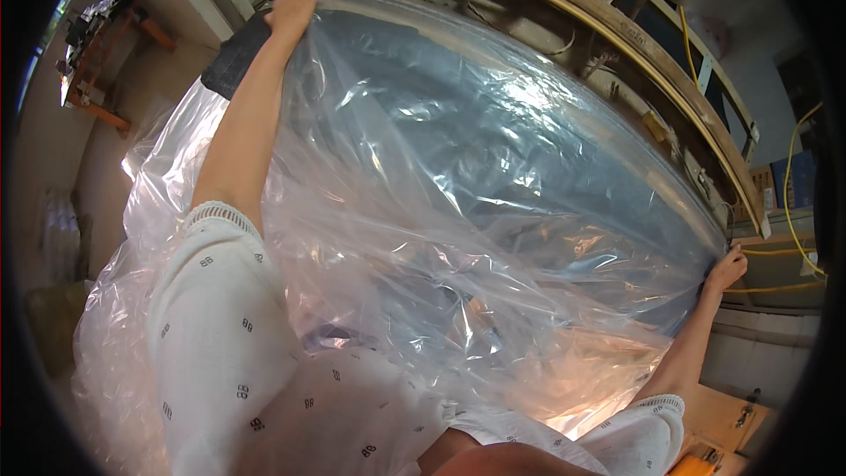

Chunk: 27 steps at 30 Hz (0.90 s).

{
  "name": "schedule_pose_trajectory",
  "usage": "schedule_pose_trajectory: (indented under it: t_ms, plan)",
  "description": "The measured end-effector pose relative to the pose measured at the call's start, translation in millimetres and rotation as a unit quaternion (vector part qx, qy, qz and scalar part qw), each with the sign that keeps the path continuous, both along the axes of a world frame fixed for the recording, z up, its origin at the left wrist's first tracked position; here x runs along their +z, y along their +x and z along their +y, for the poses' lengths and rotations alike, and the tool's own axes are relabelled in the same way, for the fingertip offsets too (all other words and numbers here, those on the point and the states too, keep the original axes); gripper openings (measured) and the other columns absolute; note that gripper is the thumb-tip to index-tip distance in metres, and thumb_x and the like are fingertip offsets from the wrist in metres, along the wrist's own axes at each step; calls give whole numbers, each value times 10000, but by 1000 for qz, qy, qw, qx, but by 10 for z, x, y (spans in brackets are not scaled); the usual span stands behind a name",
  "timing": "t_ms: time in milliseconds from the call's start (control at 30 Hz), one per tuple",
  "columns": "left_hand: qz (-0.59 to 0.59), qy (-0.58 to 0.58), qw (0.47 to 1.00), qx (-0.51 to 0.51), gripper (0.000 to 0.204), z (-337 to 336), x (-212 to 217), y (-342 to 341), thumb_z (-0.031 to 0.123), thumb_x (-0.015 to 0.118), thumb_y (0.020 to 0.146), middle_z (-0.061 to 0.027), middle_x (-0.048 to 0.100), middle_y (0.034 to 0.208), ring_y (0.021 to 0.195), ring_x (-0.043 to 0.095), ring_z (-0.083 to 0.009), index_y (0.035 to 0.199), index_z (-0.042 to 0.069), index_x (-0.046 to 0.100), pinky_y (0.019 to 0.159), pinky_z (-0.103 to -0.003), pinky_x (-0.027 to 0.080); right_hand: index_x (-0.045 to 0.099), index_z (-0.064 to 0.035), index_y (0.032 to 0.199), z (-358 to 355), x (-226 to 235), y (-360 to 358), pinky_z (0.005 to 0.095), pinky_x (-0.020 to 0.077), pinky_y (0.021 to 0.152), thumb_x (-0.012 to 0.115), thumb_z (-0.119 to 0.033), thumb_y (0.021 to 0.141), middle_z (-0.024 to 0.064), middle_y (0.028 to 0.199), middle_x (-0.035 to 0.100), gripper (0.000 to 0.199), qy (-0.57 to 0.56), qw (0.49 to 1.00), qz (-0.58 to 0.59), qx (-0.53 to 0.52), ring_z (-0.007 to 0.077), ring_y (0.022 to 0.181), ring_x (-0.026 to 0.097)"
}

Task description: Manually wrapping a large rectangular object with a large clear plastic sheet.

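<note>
The left hand [295,7] pinches the far edge of clear plastic film [493,247]; the right hand [727,270] pinches its right end, beside a wooden rail [656,48].

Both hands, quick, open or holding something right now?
Left hand: closed, holding the clear plastic sheet by its far edge.
Right hand: closed on its right end.

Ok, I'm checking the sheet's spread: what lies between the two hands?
In the head view, the clear plastic sheet stretches from the left hand to the right hand, over dark material.
</note>
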<state>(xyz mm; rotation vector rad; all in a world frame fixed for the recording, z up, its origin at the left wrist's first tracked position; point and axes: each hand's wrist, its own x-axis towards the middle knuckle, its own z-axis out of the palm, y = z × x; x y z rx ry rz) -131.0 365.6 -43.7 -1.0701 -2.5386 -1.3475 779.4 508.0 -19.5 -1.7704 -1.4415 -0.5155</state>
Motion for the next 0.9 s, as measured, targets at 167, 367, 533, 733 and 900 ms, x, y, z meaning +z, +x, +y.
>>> schedule_pose_trajectory:
  t_ms: [167,367,533,733,900]
  plan:
    - [-175,285,935,-117,258,-436,642,388,255,444,902,7,484,676,600,435,-71,763,56,530,531,-237,376,494,49,820,-580,224,-483,386,370,717,487,-245,885,166,823,482,301,73,992,-58,90,301,781,451]
    - [-194,320,917,-139,235,-1117,828,565,277,421,920,22,491,700,575,412,-57,838,82,523,474,-193,324,429,22,865,-1483,237,-1146,335,361,720,452,-179,900,138,795,412,205,-23,982,-87,165,273,745,409]
    - [-277,389,848,-230,196,-1454,986,751,276,499,896,38,492,707,529,374,-50,865,88,546,469,-178,293,434,22,867,-1704,281,-1303,335,361,718,438,-154,901,144,794,421,179,-66,970,-109,208,274,746,419]
    - [-253,388,839,-285,132,-1871,1108,766,153,613,825,56,467,624,490,333,-32,915,57,611,444,-185,245,462,33,923,-1700,77,-1203,346,364,758,424,-157,902,165,859,473,194,-109,967,-87,212,293,810,454]
    - [-261,363,857,-257,167,-1914,1119,842,166,629,811,45,533,663,494,352,-12,940,60,631,434,-183,249,508,50,982,-1749,-31,-977,367,369,812,425,-188,899,185,930,520,265,-88,974,-102,183,305,880,486]
